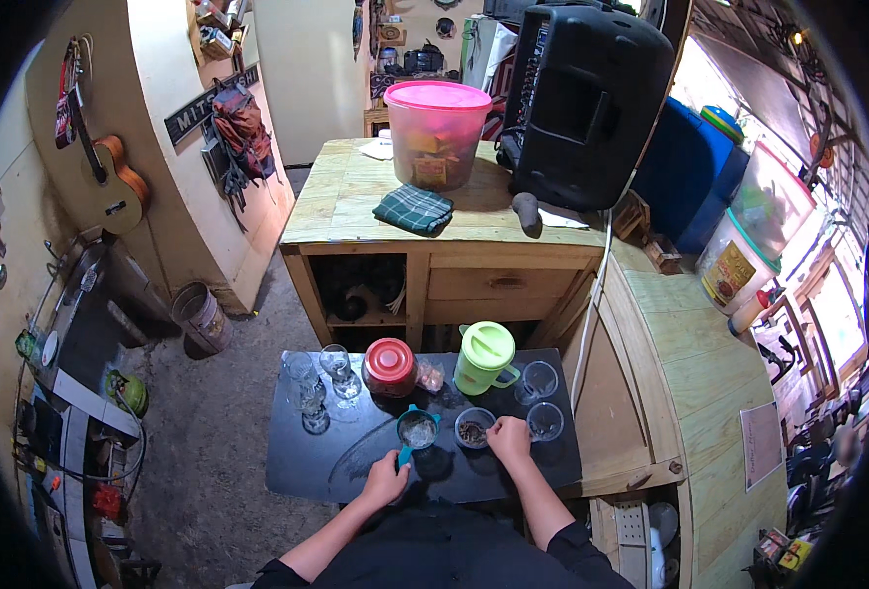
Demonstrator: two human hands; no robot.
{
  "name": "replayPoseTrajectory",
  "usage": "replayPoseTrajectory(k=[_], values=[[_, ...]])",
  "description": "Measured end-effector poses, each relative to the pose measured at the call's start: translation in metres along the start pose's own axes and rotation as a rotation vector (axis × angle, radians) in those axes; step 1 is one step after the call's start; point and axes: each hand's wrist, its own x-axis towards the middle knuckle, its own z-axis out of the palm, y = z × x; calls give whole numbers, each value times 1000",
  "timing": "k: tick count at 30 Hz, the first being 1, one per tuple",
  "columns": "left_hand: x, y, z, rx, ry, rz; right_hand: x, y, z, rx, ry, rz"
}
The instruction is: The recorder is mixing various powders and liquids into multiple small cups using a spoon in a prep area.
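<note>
Far L of the dark tabletop (292, 461): stemmed glasses (338, 363), upright, nothing near them. Next, L hand (385, 479) grips the handle of the teal strainer (418, 429), its bowl prob. just clear of the top, judging by the shadow beside it. Red-lidded jar (390, 367) and small bag (431, 377) sit behind. Then the clear cup w/ dark bits (473, 430), R of strainer, in front of the green pitcher (486, 359). R hand (509, 439) is at that cup's R rim, fingers bunched; can't tell if they pinch bits or the rim. Clear tubs (545, 422) stand far R. Step in hand looks like handling the dark bits; next move prob. calls for a steady strainer + a light R-hand grip, w/o tipping the cup
</note>
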Motion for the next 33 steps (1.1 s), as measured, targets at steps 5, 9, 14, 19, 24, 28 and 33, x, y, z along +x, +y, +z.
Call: replayPoseTrajectory(k=[5, 9, 14, 19, 24, 28, 33], values=[[1, -14, 6, 25, 26, 12, -2, 0, 0, 207, 32, -47], [2, -17, 9, 19, 49, 25, -12, 6, 12, 503, 102, -52], [2, -9, 4, 15, -8, -1, -16, 13, 18, 818, 66, 81], [4, -14, 7, 48, 10, -18, -11, 19, 16, 956, -46, 179], [4, -11, 6, 15, -22, -3, -11, 29, 18, 1007, -19, 215], [3, -13, 6, 14, -13, -2, -17, 23, 7, 1008, 69, 208], [3, -9, 4, 32, -42, -17, -25, 18, -4, 1003, 174, 174]])
